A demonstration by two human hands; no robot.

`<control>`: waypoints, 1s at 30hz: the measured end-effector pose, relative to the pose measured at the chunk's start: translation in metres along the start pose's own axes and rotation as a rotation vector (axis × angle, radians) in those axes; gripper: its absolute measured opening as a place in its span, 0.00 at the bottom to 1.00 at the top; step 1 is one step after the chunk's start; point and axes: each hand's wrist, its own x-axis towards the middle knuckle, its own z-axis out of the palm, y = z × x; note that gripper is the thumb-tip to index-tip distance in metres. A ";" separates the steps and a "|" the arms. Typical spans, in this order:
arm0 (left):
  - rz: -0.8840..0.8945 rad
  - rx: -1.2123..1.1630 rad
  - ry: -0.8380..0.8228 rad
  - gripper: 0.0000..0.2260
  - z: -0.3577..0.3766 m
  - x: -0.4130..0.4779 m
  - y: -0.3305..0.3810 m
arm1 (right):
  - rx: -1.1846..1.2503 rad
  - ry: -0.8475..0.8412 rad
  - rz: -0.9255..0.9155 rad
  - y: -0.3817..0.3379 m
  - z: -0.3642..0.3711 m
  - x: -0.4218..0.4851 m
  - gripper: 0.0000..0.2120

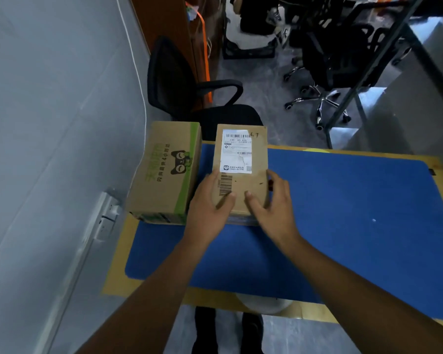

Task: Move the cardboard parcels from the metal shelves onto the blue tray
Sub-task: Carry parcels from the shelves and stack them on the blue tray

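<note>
Your left hand and right hand grasp near end of labelled parcel, thumbs on top. Parcel lies on blue tray, far-left part. Green-printed parcel just beside, at left. Black chair behind.

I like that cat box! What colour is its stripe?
Green: the stripe on the cat-face parcel, head view.

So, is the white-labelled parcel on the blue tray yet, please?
Yes, apparently: the parcel lies flat on the blue tray, label up, left hand and right hand gripping its near end.
</note>
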 end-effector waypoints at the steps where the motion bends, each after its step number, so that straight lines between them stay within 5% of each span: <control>1: 0.028 0.020 0.015 0.31 -0.005 0.002 0.002 | -0.001 -0.008 0.004 -0.001 0.002 0.002 0.37; 7: 0.099 0.125 0.093 0.33 -0.053 0.022 0.009 | -0.022 -0.136 0.045 -0.014 0.019 0.009 0.49; 20: 0.115 0.117 0.015 0.33 -0.094 0.029 -0.005 | -0.034 -0.139 0.053 -0.034 0.044 0.004 0.48; 30: 0.275 0.021 -0.231 0.27 -0.040 -0.016 0.045 | -0.189 0.189 0.150 -0.027 -0.052 -0.088 0.35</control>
